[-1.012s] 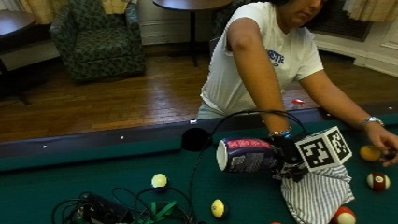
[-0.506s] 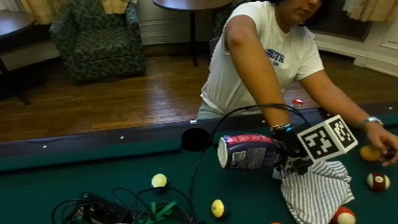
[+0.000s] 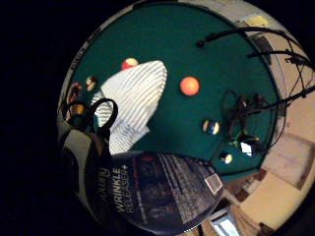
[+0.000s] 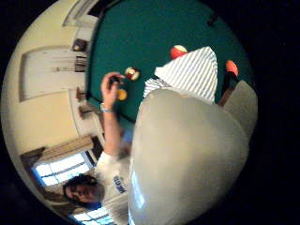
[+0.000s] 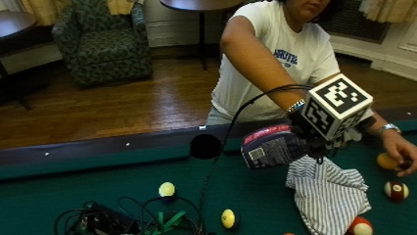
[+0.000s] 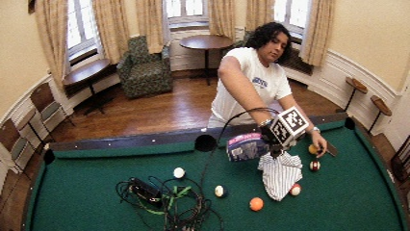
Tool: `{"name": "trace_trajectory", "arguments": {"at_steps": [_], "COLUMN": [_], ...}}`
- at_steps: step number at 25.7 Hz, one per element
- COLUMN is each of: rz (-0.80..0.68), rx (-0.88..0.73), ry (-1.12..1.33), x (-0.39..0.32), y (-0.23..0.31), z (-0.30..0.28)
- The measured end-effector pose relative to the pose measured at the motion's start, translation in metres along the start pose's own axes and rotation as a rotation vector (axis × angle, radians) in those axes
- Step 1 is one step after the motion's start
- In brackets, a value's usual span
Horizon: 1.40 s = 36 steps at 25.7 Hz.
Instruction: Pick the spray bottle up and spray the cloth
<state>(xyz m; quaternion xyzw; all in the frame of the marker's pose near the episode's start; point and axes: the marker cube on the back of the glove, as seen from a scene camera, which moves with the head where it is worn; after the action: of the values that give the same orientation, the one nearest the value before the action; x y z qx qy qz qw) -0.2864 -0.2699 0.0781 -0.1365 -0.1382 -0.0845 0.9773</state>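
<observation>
Gloved fingers of the right hand (image 5: 319,142) grip the wrinkle-releaser spray bottle (image 5: 273,146) above the striped cloth (image 5: 329,193). Billiard balls lie around the cloth: a red-striped ball (image 5: 359,226) at 5 o'clock, a yellow ball (image 5: 228,218) at 8.

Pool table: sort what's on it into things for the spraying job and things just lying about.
For the job:
spray bottle, held over the table in the gloved right hand
striped cloth, lying on the felt

Lying about:
pool balls, such as the yellow one and the orange one
tangle of cables
</observation>
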Motion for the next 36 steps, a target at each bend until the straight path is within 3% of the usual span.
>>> {"name": "trace_trajectory", "arguments": {"at_steps": [13, 25, 36], "rz": [-0.126, -0.261, -0.280], "rx": [0.377, 0.491, 0.559], "ry": [-0.642, -0.950, -0.937], "x": [0.001, -0.021, -0.068], "y": [0.044, 0.065, 0.010], "z": [-0.077, -0.022, 0.011]}}
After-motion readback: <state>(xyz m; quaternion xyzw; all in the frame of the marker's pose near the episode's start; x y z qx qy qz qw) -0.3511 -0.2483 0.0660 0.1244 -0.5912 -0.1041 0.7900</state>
